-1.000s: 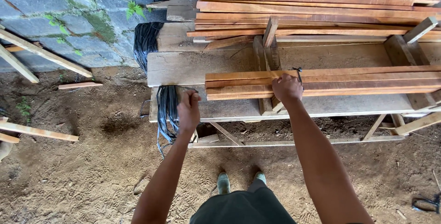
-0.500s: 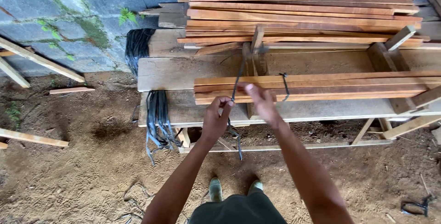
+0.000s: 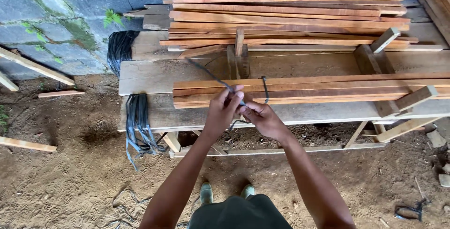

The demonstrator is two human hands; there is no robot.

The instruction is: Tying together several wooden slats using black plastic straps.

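My left hand (image 3: 224, 109) and my right hand (image 3: 260, 117) meet in front of a low bundle of long reddish wooden slats (image 3: 328, 89) on a rough plank bench (image 3: 150, 79). Both hands pinch a thin dark strap (image 3: 216, 79). One end rises up and left from my left fingers, and a loop (image 3: 265, 88) stands over the front of the slats. A short tail hangs under my hands. A hank of the same dark straps (image 3: 137, 116) drapes over the bench's left end.
A bigger stack of slats (image 3: 290, 13) lies at the back of the bench against a grey block wall (image 3: 56, 13). Loose sticks (image 3: 28, 143) lie on the dirt floor at left. Strap scraps (image 3: 408, 210) lie at right. My feet (image 3: 225, 192) stand near the bench.
My left hand left the strap hank and came to the right hand. Both hands now hold one strap at the front of the slat bundle, closer together than before.
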